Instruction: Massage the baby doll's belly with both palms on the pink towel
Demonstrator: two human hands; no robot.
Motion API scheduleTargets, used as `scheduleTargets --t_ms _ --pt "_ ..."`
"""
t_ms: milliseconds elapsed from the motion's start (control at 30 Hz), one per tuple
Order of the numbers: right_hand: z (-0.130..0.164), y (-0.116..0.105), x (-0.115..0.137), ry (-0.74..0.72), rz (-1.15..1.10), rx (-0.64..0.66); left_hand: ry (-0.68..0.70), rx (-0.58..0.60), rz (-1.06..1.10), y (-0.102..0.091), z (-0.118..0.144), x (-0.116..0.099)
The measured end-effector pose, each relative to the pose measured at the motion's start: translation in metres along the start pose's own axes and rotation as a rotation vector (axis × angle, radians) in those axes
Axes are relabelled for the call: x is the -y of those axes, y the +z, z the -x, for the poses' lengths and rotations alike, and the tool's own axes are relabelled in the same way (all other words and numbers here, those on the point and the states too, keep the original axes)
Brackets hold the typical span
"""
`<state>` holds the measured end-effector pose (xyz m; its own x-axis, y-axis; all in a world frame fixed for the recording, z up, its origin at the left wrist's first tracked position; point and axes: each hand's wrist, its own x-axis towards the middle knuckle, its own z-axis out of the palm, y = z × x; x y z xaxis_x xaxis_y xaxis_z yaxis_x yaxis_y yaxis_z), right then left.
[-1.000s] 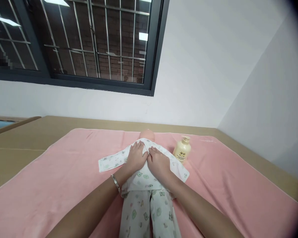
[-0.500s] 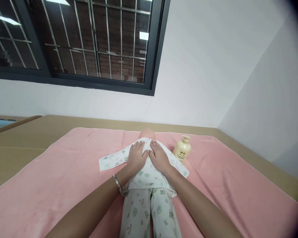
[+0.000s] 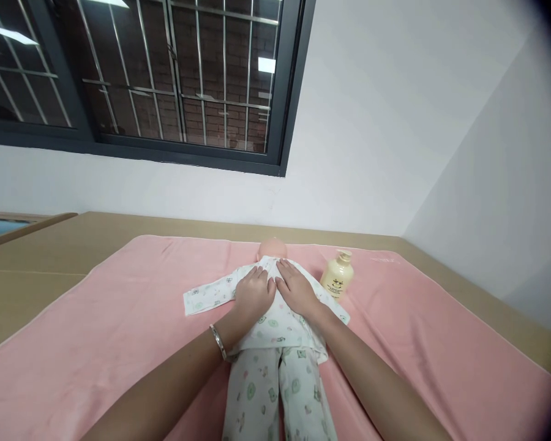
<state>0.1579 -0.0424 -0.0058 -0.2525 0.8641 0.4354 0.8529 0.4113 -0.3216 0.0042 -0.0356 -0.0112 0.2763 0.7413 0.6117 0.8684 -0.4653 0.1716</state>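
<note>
A baby doll (image 3: 272, 248) lies on a pink sheet (image 3: 133, 343), its head toward the wall. It wears a white printed pyjama top (image 3: 275, 331) and matching pants (image 3: 253, 392). My left hand (image 3: 253, 293), with a silver bangle at the wrist, rests on the left of the doll's chest, fingers extended and a little bent. On the right of the chest my right hand (image 3: 297, 286) lies flat with its fingers stretched out. The two thumbs are close together at the middle. A cream pump bottle (image 3: 337, 274) stands just beyond the doll's right-hand sleeve.
The sheet covers a wooden surface (image 3: 50, 257) that meets a white wall (image 3: 358, 122). A dark-framed window (image 3: 183, 153) with metal bars is above. At the far left, a wooden rail (image 3: 32, 229) borders something light blue.
My left hand has drawn slightly back and to the right, its fingers a little more bent. My right hand remains nearly in place. The doll and bottle have not moved noticeably.
</note>
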Motion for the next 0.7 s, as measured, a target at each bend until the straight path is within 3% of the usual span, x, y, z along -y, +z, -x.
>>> scheduleTargets --t_ms 167,367,700 --pt "0.002 -0.005 0.014 0.033 0.085 -0.019 -0.05 0.051 0.024 0.004 -0.004 0.003" --pt "0.013 -0.003 0.042 0.171 0.202 -0.057 -0.069 0.086 0.048 0.008 -0.008 0.008" --pt "0.018 -0.004 0.046 0.145 0.216 -0.04 0.107 -0.108 0.116 0.016 -0.002 0.013"
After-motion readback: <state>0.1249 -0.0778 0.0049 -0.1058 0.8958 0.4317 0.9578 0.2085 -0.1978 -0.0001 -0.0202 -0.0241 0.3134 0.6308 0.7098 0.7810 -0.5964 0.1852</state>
